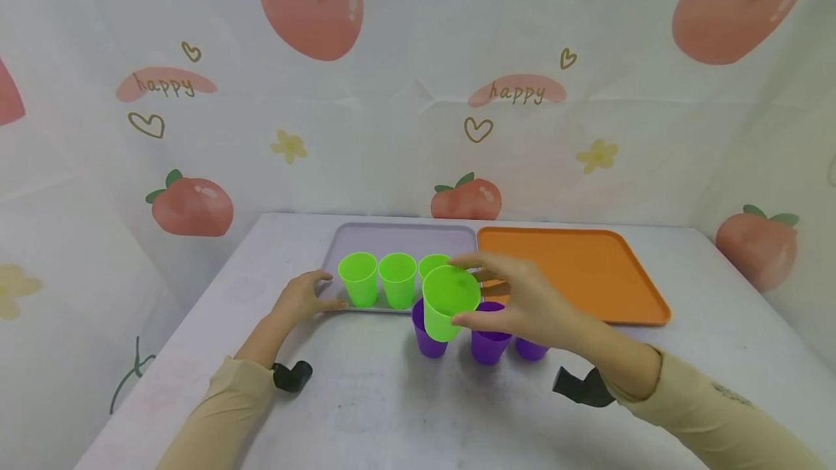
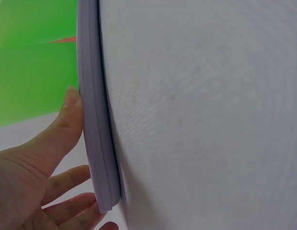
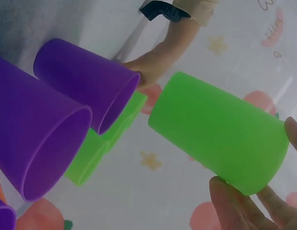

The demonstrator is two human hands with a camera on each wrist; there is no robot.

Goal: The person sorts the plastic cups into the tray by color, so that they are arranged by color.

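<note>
My right hand (image 1: 525, 303) holds a bright green cup (image 1: 439, 310) by its rim, thumb on one side and fingers on the other. In the right wrist view the held green cup (image 3: 218, 132) hangs tilted, apart from the purple cups. Three more green cups (image 1: 358, 285) stand mouth up in a row along the front of the lavender tray (image 1: 405, 234); the rightmost is partly hidden. At that tray's front left corner, my left hand (image 1: 302, 299) grips the edge, its thumb (image 2: 69, 115) against the rim beside a green cup.
In front of the trays, three purple cups (image 1: 490, 348) stand on the white table (image 1: 366, 405), partly behind the held cup and right hand. An orange tray (image 1: 568, 260) lies right of the lavender one. A printed curtain (image 1: 392, 129) hangs behind the table.
</note>
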